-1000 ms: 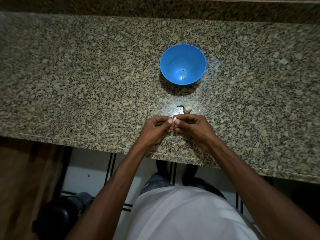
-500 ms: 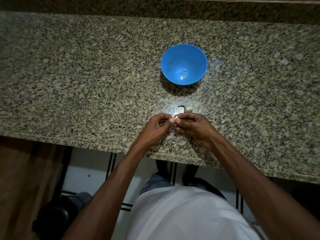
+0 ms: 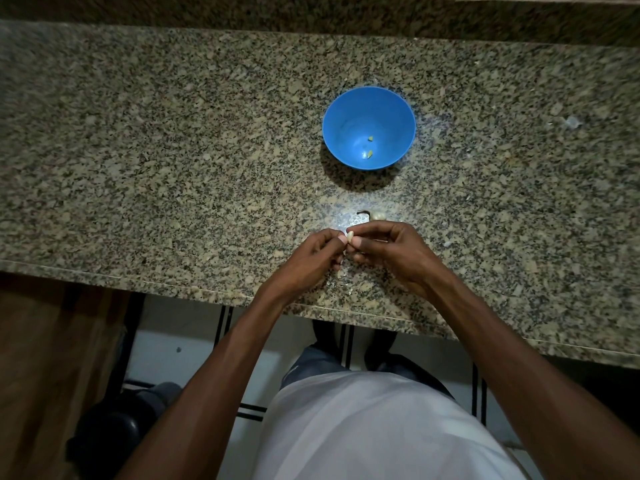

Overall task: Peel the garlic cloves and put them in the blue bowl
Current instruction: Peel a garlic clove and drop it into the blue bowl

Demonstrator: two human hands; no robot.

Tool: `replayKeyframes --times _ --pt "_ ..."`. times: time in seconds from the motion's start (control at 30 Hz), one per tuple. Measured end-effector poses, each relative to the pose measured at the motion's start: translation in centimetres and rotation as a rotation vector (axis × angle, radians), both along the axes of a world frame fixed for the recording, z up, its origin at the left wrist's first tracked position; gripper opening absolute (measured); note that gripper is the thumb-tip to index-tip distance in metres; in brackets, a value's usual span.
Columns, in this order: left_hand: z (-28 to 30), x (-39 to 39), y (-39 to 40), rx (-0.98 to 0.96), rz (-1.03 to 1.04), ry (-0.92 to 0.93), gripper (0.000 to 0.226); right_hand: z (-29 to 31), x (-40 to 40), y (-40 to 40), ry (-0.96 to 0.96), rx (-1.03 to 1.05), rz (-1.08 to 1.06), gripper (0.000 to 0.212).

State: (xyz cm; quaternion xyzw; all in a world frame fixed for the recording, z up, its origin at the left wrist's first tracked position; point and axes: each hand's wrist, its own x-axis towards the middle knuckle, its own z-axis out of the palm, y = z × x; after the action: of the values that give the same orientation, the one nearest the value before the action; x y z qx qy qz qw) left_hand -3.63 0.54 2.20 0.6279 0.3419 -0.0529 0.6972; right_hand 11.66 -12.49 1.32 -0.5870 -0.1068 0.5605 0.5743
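Note:
A blue bowl (image 3: 369, 128) stands on the granite counter with two small pale garlic pieces (image 3: 367, 153) lying inside. Nearer to me, my left hand (image 3: 311, 258) and my right hand (image 3: 388, 251) meet fingertip to fingertip and pinch one small pale garlic clove (image 3: 350, 234) between them. Most of the clove is hidden by my fingers. Just beyond my right hand the rest of the garlic bulb (image 3: 377, 215) lies on the counter with a dark curved stem (image 3: 363, 213).
The granite counter (image 3: 173, 168) runs the full width, its front edge just below my wrists. Small bits of garlic skin (image 3: 346, 271) lie under my hands, and another scrap (image 3: 572, 122) sits far right. A raised granite ledge (image 3: 311, 15) runs along the back.
Both hands stay together at the same spot on the counter, with only slight shifts of the fingers on the clove. The bowl and the bulb have not moved.

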Motion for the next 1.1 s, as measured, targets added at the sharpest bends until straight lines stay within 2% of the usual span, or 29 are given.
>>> replayKeyframes --times 0.2,0.4,0.63,0.8,1.1 --pt "0.26 0.19 -0.24 -0.084 0.037 -0.011 0.025 0.69 -0.11 0.0 -0.245 0.036 0.039 0.024" --pt "0.38 0.34 -0.29 -0.129 0.082 -0.016 0.026 0.58 -0.22 0.11 -0.324 0.049 0.03 0.021" --pt "-0.04 0.61 -0.31 -0.111 0.148 -0.007 0.02 0.41 -0.16 -0.21 -0.338 0.002 0.029 0.02" --pt "-0.3 0.71 -0.46 -0.127 0.309 -0.036 0.019 0.59 -0.1 -0.16 -0.337 -0.004 0.021 0.016" --pt "-0.33 0.29 -0.15 -0.194 0.317 -0.074 0.022 0.43 0.06 -0.18 -0.356 0.022 0.027 0.024"
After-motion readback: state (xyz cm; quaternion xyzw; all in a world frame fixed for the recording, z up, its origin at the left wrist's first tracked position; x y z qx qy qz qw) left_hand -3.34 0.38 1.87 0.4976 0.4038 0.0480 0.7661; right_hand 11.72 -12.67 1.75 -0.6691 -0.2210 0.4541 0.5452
